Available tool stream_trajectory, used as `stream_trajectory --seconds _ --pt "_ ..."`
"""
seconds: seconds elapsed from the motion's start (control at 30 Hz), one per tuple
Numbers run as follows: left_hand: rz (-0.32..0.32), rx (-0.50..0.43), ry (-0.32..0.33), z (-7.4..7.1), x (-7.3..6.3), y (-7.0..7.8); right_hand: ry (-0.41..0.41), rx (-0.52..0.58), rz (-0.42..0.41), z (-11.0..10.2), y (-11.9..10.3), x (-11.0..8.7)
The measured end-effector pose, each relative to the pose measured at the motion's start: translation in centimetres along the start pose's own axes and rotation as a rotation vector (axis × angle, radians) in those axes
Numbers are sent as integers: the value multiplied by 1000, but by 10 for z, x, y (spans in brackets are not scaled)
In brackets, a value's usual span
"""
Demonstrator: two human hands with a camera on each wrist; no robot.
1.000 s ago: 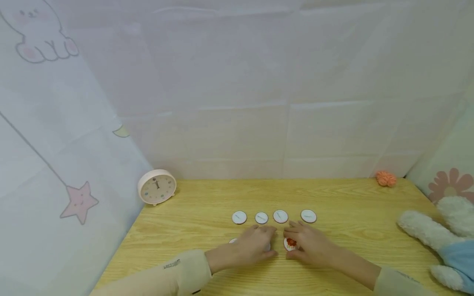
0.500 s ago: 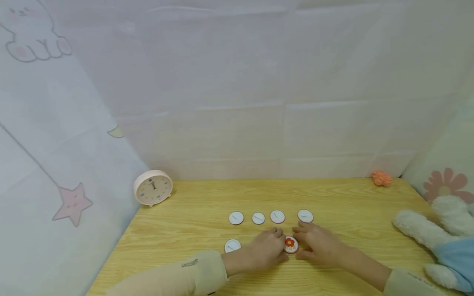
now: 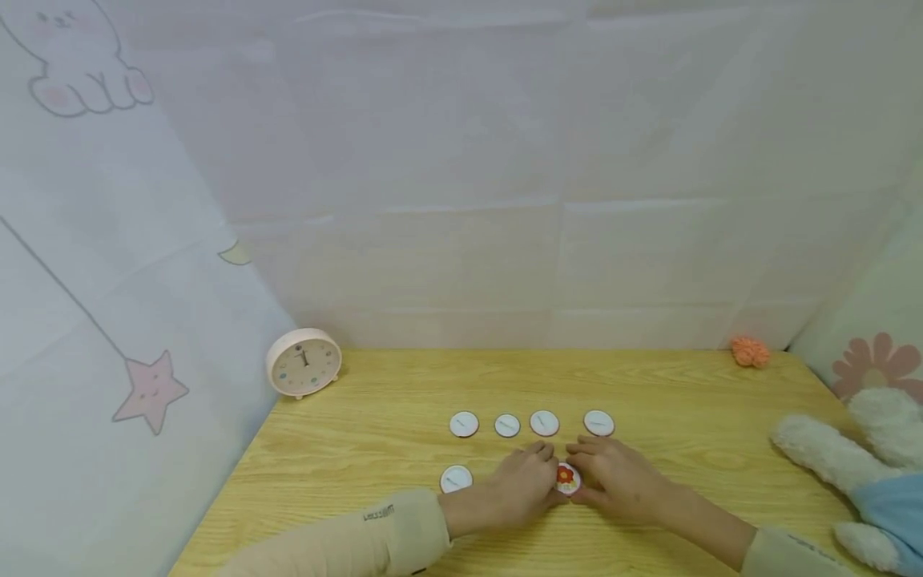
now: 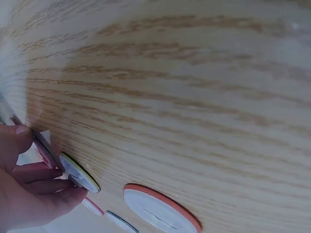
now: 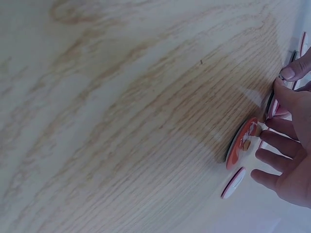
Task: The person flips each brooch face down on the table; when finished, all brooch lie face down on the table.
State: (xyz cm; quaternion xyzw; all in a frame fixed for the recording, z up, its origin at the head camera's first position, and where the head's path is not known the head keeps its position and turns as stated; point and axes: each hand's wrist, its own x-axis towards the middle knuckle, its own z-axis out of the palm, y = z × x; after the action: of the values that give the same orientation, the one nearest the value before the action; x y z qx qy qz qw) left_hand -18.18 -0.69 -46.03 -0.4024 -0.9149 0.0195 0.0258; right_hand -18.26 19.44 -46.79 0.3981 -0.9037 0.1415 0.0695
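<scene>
In the head view a round button badge with a red flower lies face up between my two hands. My left hand holds its left edge between thumb and fingertips. My right hand grips the right edge, and the two thumbs meet in front. Close to the left fingertips lies a yellow-rimmed badge, pin side up, in the left wrist view; the head view hides it. Beside the right fingers in the right wrist view is an orange badge, face up, also covered in the head view.
A row of pin-side-up badges, ending at a right badge, lies behind the hands. Another white-backed badge is left of them. A clock, a coral yarn flower and a plush toy stand around the wooden table.
My left hand has moved right, from above a white-backed badge to the flower badge. The right hand drew off the flower badge, then came back left onto its edge.
</scene>
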Motion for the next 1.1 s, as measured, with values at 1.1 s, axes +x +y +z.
stream_trajectory --seconds 1.1 --pt "71 61 61 -10 1 -1 156 -64 -121 2 2 4"
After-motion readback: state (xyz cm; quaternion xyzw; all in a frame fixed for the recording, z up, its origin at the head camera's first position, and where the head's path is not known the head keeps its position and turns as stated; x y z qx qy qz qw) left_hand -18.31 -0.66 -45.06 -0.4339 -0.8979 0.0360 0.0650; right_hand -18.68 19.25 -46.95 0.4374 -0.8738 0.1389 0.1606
